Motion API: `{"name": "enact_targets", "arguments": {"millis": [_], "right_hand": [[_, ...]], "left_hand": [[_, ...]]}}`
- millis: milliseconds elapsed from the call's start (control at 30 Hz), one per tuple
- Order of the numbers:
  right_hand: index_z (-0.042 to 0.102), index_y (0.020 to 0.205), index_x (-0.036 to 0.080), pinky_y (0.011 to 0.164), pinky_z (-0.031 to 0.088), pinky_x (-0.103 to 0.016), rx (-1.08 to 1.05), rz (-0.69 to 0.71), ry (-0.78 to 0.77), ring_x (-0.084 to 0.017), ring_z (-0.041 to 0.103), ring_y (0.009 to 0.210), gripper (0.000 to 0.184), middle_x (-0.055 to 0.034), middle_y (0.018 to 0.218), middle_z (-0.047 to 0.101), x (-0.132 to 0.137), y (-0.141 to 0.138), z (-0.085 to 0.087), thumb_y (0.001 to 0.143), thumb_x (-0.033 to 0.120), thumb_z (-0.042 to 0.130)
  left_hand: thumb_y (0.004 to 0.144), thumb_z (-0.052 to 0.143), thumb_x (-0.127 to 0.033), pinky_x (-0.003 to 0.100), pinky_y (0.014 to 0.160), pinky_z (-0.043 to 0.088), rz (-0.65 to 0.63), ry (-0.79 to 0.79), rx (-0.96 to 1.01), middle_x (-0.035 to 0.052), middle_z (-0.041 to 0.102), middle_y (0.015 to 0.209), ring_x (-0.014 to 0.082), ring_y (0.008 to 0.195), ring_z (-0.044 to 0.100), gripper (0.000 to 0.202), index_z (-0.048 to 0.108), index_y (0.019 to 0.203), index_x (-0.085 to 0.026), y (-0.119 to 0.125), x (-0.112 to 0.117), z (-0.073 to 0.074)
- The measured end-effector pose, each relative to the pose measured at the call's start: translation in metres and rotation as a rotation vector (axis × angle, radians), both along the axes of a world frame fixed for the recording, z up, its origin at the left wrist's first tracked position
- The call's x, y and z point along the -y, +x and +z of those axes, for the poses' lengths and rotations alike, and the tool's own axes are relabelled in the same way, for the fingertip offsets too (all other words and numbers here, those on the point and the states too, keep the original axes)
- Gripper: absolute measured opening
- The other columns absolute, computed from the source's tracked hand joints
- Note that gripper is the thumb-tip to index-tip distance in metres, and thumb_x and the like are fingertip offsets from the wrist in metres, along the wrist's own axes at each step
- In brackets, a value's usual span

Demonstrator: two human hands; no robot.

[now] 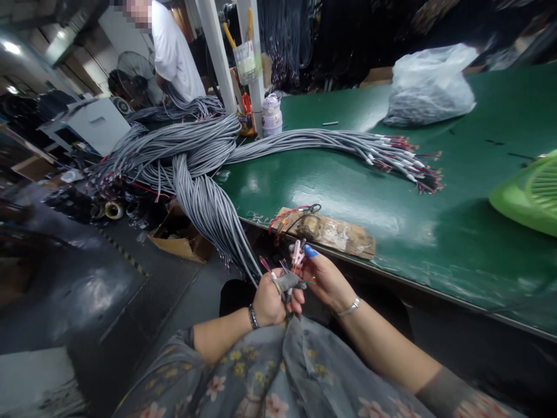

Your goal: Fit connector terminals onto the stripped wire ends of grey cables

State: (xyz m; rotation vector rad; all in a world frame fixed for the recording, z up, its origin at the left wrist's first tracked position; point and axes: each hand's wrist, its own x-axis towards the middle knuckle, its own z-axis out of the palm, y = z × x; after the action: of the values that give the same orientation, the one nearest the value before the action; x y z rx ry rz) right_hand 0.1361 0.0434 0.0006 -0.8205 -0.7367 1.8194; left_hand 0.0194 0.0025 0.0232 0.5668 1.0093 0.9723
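Note:
My left hand (268,301) is closed around the end of a grey cable (285,283), with thin coloured wires fanning out above the fist. My right hand (324,277) pinches a small pink tool (297,253) at those wire ends; a blue cap covers one fingertip. Both hands sit just below the front edge of the green table (435,220). A thick bundle of grey cables (209,203) hangs off the table edge down towards my left hand.
More grey cables (331,142) with red ends lie across the table. A taped cardboard pad (339,232), a white plastic bag (429,87), a green fan (528,194) and white posts (217,55) stand around. A person in white (174,52) works at the back left.

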Motion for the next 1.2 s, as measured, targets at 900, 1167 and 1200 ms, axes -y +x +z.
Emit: {"name": "enact_targets", "arguments": {"millis": [900, 1167, 1200], "right_hand": [[0.069, 0.078, 0.020, 0.056, 0.049, -0.024, -0.175, -0.025, -0.240, -0.012, 0.057, 0.057, 0.032, -0.0007, 0.072, 0.067, -0.0060, -0.0022, -0.0001, 0.072, 0.052, 0.068], [0.066, 0.068, 0.020, 0.057, 0.045, -0.030, 0.203, -0.194, 0.048, -0.016, 0.053, 0.056, 0.047, -0.0019, 0.060, 0.061, -0.0014, -0.0055, -0.0048, 0.071, 0.066, 0.058], [0.066, 0.069, 0.020, 0.057, 0.045, -0.030, 0.208, -0.178, 0.055, -0.017, 0.053, 0.056, 0.049, -0.0023, 0.061, 0.062, -0.0017, -0.0056, -0.0062, 0.071, 0.068, 0.057]], "left_hand": [[0.049, 0.074, -0.052, 0.017, 0.027, 0.022, 0.037, 0.003, -0.010, 0.0002, 0.057, 0.042, 0.0081, 0.027, 0.045, 0.045, 0.051, 0.060, -0.015, -0.0011, 0.0021, -0.0006], [0.051, 0.072, -0.050, 0.018, 0.028, 0.019, 0.094, 0.016, -0.007, -0.0013, 0.055, 0.041, 0.0082, 0.028, 0.045, 0.041, 0.051, 0.060, -0.016, 0.0008, -0.0053, -0.0054], [0.052, 0.072, -0.050, 0.018, 0.028, 0.019, 0.086, 0.016, -0.009, -0.0016, 0.055, 0.041, 0.0081, 0.028, 0.045, 0.041, 0.051, 0.061, -0.016, 0.0006, -0.0054, -0.0055]]}}
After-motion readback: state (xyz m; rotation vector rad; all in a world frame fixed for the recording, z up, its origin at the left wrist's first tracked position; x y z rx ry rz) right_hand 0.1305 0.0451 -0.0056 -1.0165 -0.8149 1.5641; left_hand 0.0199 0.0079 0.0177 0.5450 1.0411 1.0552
